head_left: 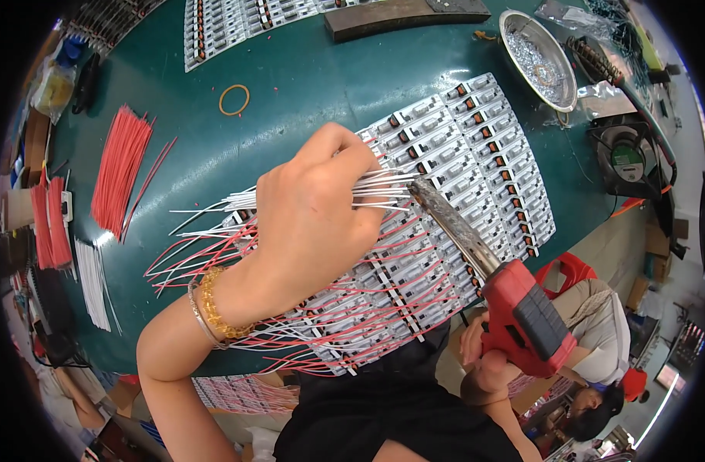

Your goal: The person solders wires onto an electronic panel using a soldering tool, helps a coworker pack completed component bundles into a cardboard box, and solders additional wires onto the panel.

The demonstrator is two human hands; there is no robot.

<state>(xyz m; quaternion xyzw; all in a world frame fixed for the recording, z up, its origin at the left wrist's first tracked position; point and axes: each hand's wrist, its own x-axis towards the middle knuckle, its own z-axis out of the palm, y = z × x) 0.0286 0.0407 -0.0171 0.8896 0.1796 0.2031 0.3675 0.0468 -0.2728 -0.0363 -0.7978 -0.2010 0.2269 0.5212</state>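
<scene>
My left hand is closed round a bundle of white wires, their ends poking out past the fingers over the panel of circuit boards. In my right hand is a soldering gun with a red and black body. Its long, darkened metal barrel slants up to the left, and the tip is close to the wire ends; whether they touch I cannot tell. Red and white wires trail leftward from the nearer rows of boards, passing below my left wrist.
On the green table lie red wires, white wires and a rubber band. Farther back are another board panel, a dark bar and a metal dish. A small fan-like device stands right. Another person sits beyond.
</scene>
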